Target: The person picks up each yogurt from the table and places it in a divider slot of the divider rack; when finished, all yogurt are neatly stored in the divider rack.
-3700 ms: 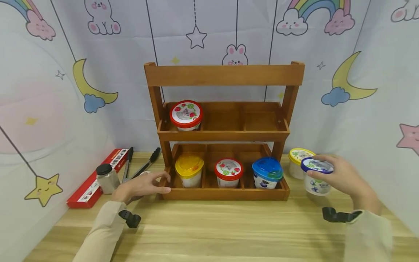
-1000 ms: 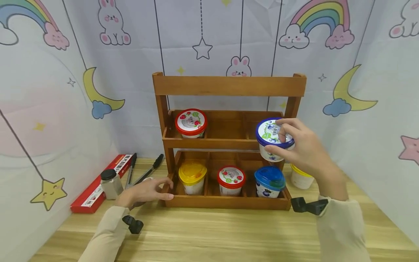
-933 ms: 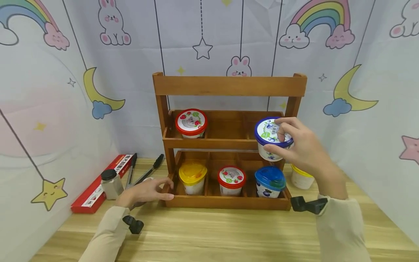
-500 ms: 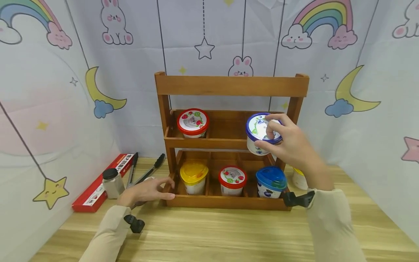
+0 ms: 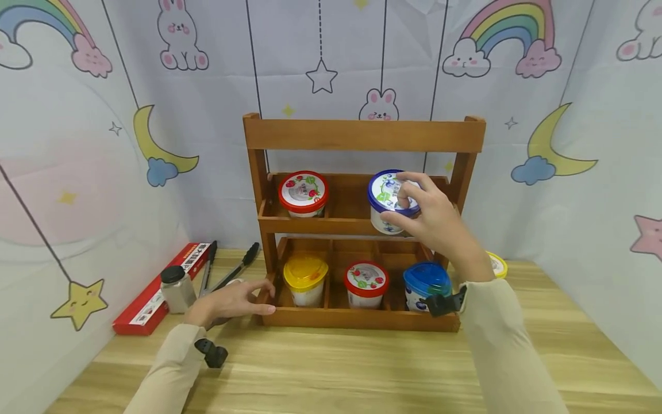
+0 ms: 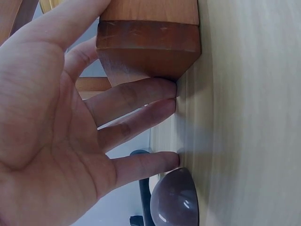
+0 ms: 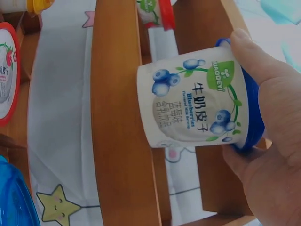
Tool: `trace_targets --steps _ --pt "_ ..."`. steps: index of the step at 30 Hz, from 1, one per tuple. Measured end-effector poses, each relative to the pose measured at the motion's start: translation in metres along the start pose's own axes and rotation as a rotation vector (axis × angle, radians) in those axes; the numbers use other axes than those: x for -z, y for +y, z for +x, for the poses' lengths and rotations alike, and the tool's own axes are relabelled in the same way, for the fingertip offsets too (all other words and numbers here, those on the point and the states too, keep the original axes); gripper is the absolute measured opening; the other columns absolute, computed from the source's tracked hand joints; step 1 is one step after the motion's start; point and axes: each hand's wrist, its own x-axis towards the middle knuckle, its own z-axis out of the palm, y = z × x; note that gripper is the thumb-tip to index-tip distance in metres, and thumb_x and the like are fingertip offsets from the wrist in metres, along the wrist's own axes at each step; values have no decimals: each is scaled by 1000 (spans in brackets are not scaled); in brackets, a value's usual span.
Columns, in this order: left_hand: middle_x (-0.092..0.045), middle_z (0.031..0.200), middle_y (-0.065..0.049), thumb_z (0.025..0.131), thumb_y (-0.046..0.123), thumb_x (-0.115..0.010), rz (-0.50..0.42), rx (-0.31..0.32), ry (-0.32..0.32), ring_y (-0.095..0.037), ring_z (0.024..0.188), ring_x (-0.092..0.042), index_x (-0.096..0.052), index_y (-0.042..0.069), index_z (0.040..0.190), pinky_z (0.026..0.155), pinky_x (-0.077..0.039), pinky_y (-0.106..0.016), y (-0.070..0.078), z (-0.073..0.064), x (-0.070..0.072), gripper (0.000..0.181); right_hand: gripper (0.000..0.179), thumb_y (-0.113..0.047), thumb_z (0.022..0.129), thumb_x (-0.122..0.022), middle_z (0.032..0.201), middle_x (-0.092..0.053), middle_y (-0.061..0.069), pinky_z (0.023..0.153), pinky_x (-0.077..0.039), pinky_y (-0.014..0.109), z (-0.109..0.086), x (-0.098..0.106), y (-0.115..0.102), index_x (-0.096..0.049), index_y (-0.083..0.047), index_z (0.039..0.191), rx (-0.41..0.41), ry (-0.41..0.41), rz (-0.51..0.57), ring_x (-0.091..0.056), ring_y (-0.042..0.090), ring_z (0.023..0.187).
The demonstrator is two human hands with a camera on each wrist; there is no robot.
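My right hand (image 5: pixel 431 215) pinches the blue rim of a white lidded cup (image 7: pixel 193 101) printed with blueberries. In the head view this blueberry cup overlaps the middle of the upper tier of a wooden two-tier rack (image 5: pixel 362 137); the right wrist view has it close beside the tier's front board. My left hand (image 5: pixel 235 299) rests at the rack's lower left corner, thumb on the front edge, other fingers (image 6: pixel 141 96) fairly straight along its side. A red-lidded cup (image 5: pixel 303 192) sits in the upper left compartment. Below are a yellow-lidded cup (image 5: pixel 306 282), another red-lidded cup (image 5: pixel 366 284) and a blue-lidded cup (image 5: pixel 425 283).
Left of the rack lie a long red box (image 5: pixel 139 319), a jar (image 5: pixel 177 290) with a black cap and black-tipped tongs (image 5: pixel 238 267). A second yellow-lidded cup (image 5: pixel 497 265) stands right of the rack, mostly hidden by my right arm. Printed cloth walls surround the table.
My right hand has lifted the blueberry cup from the table at the right, then carried it left and slightly up across the front of the upper tier. My left hand stays at the rack corner.
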Motion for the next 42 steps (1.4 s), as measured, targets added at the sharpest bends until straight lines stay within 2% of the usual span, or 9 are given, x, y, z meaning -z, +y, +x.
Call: trace_targets --steps 5,11,17,23,27,32,34,37,42 --pt "-61 98 1 92 48 -69 4 -3 11 -17 79 -51 -59 14 124 67 -39 -34 -1 -2 2 47 33 -39 90 -74 155 -40 9 90 -52 51 7 -10 -3 -51 -15 92 7 45 -7 -41 38 136" --pt "-58 91 0 92 45 -70 -13 -12 5 -17 75 -49 -59 14 124 65 -37 -34 0 -3 1 46 34 -38 91 -74 154 -40 12 96 -48 55 14 -20 -3 -50 -14 92 22 87 -14 -36 38 140" --pt "-61 93 1 93 44 -69 -3 -50 5 -16 75 -50 -59 12 124 64 -38 -34 -1 -1 -4 46 33 -36 93 -73 153 -40 16 96 -46 59 23 -25 -3 -48 -14 91 28 70 -11 -35 42 139" --pt "-62 96 2 93 46 -69 -2 -35 7 -16 78 -52 -59 14 123 66 -39 -34 0 0 -3 45 33 -35 94 -72 151 -41 18 98 -42 63 34 -31 -6 -46 -14 89 44 73 -14 -36 45 136" --pt "-60 87 2 93 45 -69 12 -30 14 -15 72 -50 -59 15 122 63 -37 -32 2 -2 -1 44 33 -36 95 -70 150 -41 18 100 -41 62 39 -37 -9 -47 -14 89 57 53 -7 -37 46 135" --pt "-62 93 1 93 45 -69 0 -38 10 -16 76 -52 -59 14 123 65 -38 -34 2 -3 -1 44 31 -38 94 -71 150 -41 17 100 -42 60 38 -45 -10 -50 -14 90 35 18 -17 -38 44 135" --pt "-63 98 1 93 45 -69 1 -34 7 -16 79 -53 -59 14 124 67 -39 -35 2 -3 -2 45 30 -38 93 -72 150 -42 17 100 -42 59 37 -47 -9 -52 -14 93 27 8 -17 -38 43 134" --pt "-62 93 1 92 48 -69 22 -19 13 -16 77 -52 -59 15 123 66 -39 -34 1 -3 -2 46 32 -38 92 -74 148 -44 16 101 -41 60 34 -50 -7 -58 -14 104 14 0 -20 -40 42 133" --pt "-54 80 3 92 49 -69 35 -11 21 -15 71 -47 -59 16 122 63 -36 -33 0 -4 -1 46 44 -40 91 -75 148 -43 14 100 -41 61 31 -54 -1 -59 -16 124 -19 -12 -36 -40 41 133"
